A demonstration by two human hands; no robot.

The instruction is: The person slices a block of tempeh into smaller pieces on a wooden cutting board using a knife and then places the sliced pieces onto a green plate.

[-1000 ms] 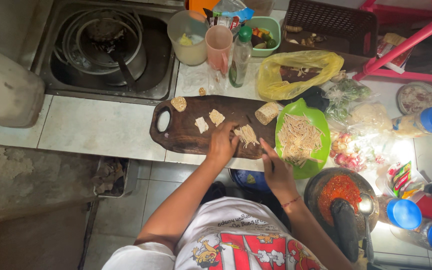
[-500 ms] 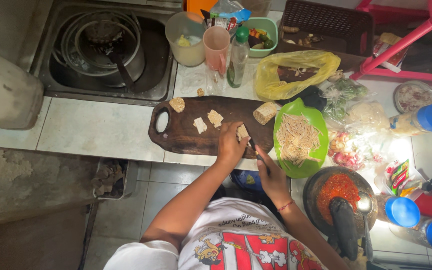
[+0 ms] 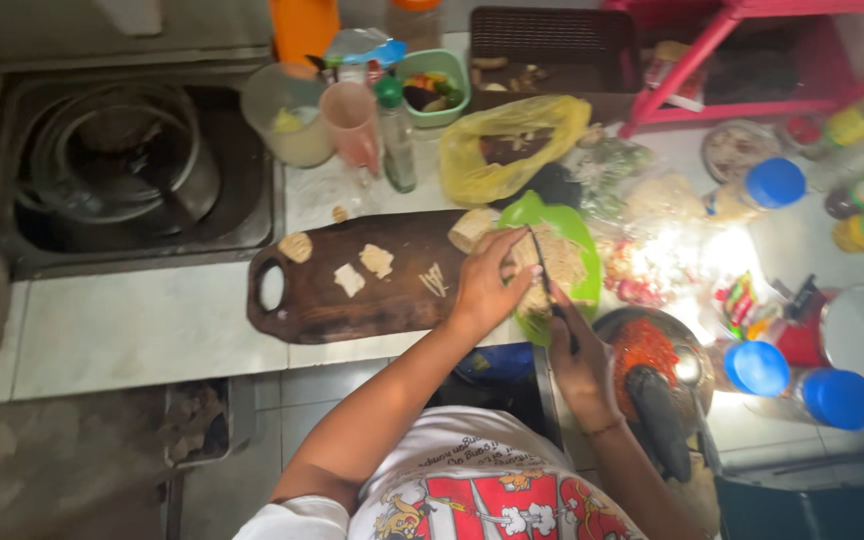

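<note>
1. My left hand [image 3: 487, 285] reaches past the end of the dark wooden cutting board [image 3: 352, 290] to the rim of the green plate [image 3: 542, 215], fingers curled about pale cut strips
2. My right hand [image 3: 582, 355] is closed on the handle of a knife [image 3: 544, 275], its blade lying over the plate
3. The plate, just beside the board on the tiled bench [image 3: 132, 330], already carries a heap of strips
4. By my judgement most of the cutting is done: three small pale pieces [image 3: 377, 260] and a few strips [image 3: 434, 280] remain on the board, with a larger block [image 3: 470, 228] at its far corner
</note>
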